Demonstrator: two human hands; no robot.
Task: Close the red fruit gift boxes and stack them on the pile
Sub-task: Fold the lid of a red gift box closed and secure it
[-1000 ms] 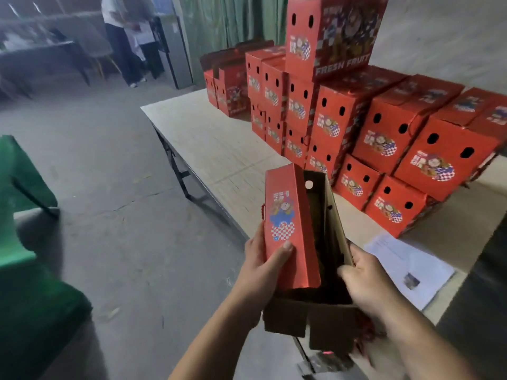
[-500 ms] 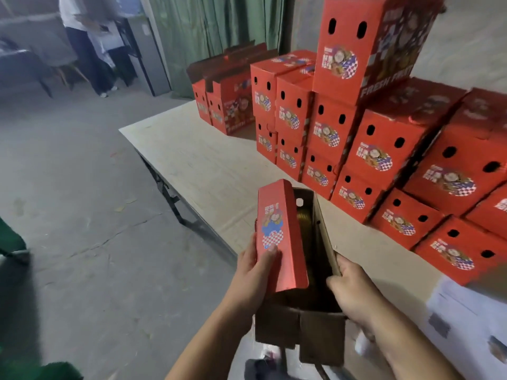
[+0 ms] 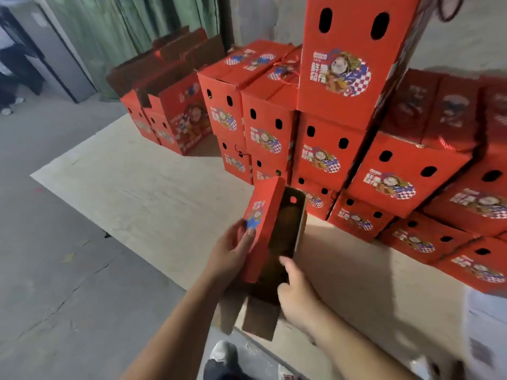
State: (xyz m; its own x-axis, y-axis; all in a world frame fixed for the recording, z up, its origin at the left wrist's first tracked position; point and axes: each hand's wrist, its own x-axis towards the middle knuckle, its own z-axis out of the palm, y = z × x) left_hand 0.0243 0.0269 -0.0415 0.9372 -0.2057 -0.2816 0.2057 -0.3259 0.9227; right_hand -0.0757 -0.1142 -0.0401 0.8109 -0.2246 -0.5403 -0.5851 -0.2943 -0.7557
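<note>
Concrete floor (image 3: 55, 270), green curtain (image 3: 131, 31) at back, pale plywood table (image 3: 153, 193) running away from the near right. Pile of closed red boxes (image 3: 406, 171) stands along the table's right side, up to 3 tiers high. 2 boxes with flaps up (image 3: 170, 119) sit at the far end, apart from the pile.

Open gift box (image 3: 274, 237) held over the table's near edge, top flaps not folded in, brown interior showing. Left hand (image 3: 233, 253) grips the red side panel, thumb across the printed face. Right hand (image 3: 296, 292) is on the near right wall; thumb hooks over the rim, the other fingers are hidden, so the grip is likely but unconfirmed.

Step in hand, by judgement: closing. Set the base flat on the table first, fold the short brown flaps (image 3: 258, 316) in, then the long ones.

Room: open tabletop left of the pile. The 1 top box (image 3: 354, 58) looks narrow-footed; avoid knocking it. White paper (image 3: 482, 325) lies near the right edge.
</note>
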